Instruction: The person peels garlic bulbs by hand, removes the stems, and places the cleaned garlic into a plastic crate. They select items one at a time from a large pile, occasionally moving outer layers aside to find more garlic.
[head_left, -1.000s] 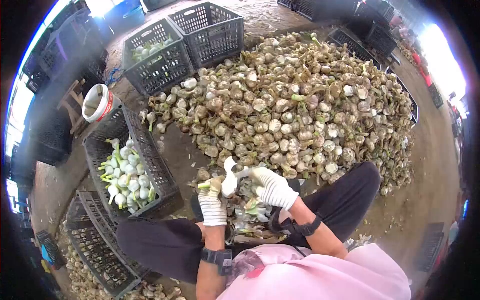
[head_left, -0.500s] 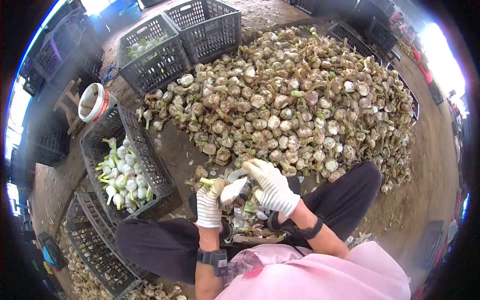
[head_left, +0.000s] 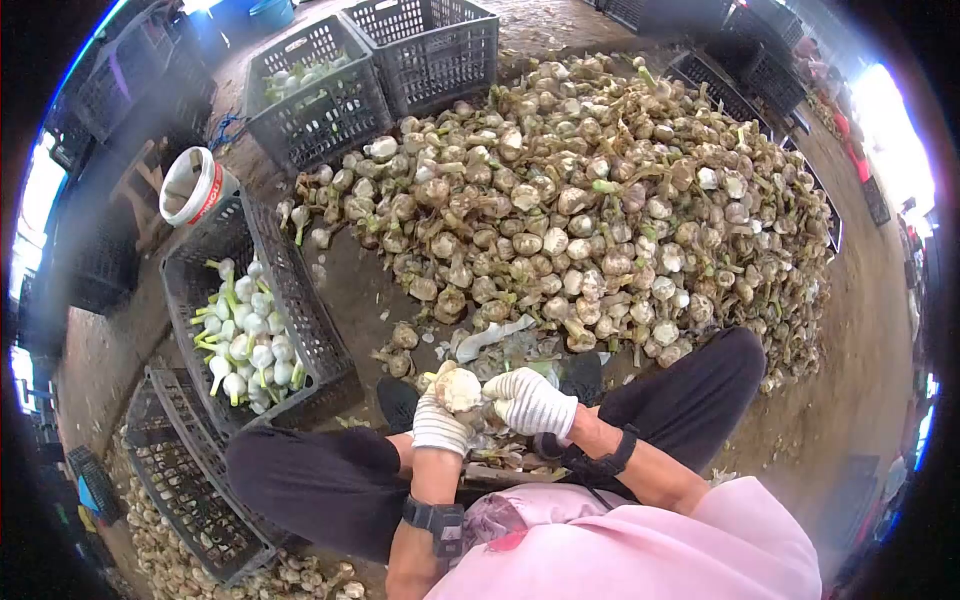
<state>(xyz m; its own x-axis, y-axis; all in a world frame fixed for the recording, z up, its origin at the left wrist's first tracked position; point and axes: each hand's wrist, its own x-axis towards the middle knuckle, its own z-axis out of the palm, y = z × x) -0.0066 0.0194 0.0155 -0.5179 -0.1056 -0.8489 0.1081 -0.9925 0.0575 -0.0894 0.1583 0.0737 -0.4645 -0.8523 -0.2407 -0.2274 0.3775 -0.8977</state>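
A garlic bulb (head_left: 459, 390), its cut root side facing up, is held in my left hand (head_left: 441, 420), which wears a striped white glove. My right hand (head_left: 532, 402), gloved the same way, has its fingers closed against the right side of the bulb; what is between those fingers is too small to make out. Peeled skins (head_left: 497, 338) lie on the ground just beyond both hands. Past them spreads a large heap of unpeeled garlic (head_left: 560, 220). Cleaned white bulbs with green stems (head_left: 245, 335) fill part of a black crate (head_left: 283, 270) on the left.
A white bucket (head_left: 192, 187) stands at that crate's far end. Two more black crates (head_left: 320, 125) (head_left: 430, 55) are at the back. An emptier-looking crate (head_left: 190, 480) and loose garlic (head_left: 300, 578) lie at lower left. My bent legs (head_left: 310, 480) flank the work area.
My hands have moved lower and closer together. The bulb has turned, its cut face now upward. A long pale strip now lies on the ground beyond my hands. The view has shifted slightly.
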